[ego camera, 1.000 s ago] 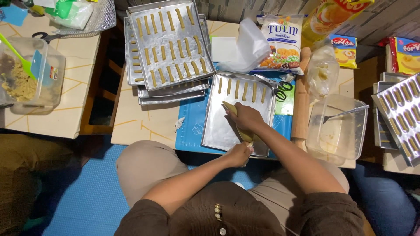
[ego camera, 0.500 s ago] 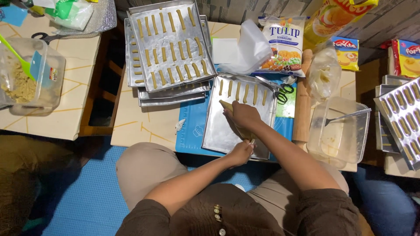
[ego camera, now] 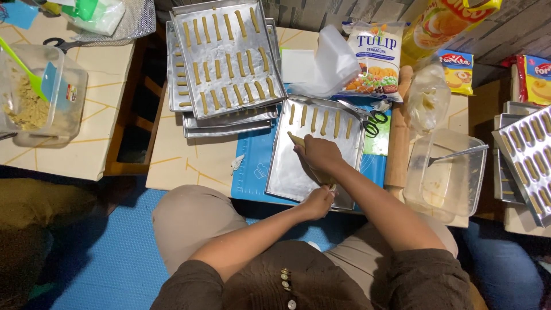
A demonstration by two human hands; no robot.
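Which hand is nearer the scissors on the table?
Right. The right hand grips the piping bag over the baking tray, just left of the scissors. The left hand sits lower, at the tray's near edge, farther away.

One head-worn camera looks almost straight down from above the person, fairly near. It faces the low table (ego camera: 189, 166), with the person's lap and both forearms at the lower edge.
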